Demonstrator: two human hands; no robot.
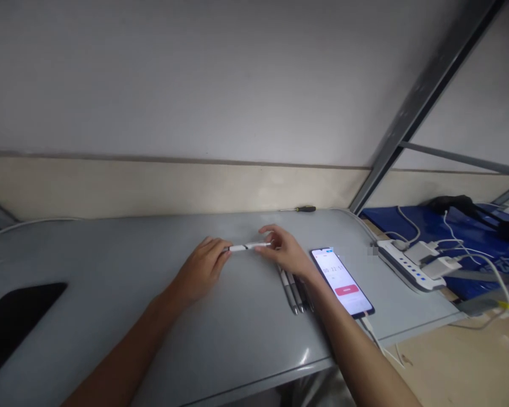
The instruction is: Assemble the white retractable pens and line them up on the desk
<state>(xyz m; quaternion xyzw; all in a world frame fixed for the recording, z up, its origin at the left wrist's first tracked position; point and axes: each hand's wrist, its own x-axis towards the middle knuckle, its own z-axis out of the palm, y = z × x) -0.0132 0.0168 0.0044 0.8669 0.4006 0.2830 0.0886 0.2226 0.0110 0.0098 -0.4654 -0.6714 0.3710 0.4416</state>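
Over the middle of the grey desk (161,339), a white pen (238,248) with a dark end lies roughly level between my hands. My left hand (203,268) is closed on its dark end, thumb and fingers pinching it. Around the other end is my right hand (284,249), thumb just below the pen and curled fingers raised above it, with a gap between them. Whether the right thumb touches the pen is hard to tell. Several similar pens (289,291) lie side by side under my right wrist, which partly hides them.
A lit phone (341,282) showing a timer lies right of my right forearm, cable attached. Farther right is a white power strip (409,265) with chargers and cables. A screwdriver (305,209) rests by the wall. A black flat object (21,322) is at left.
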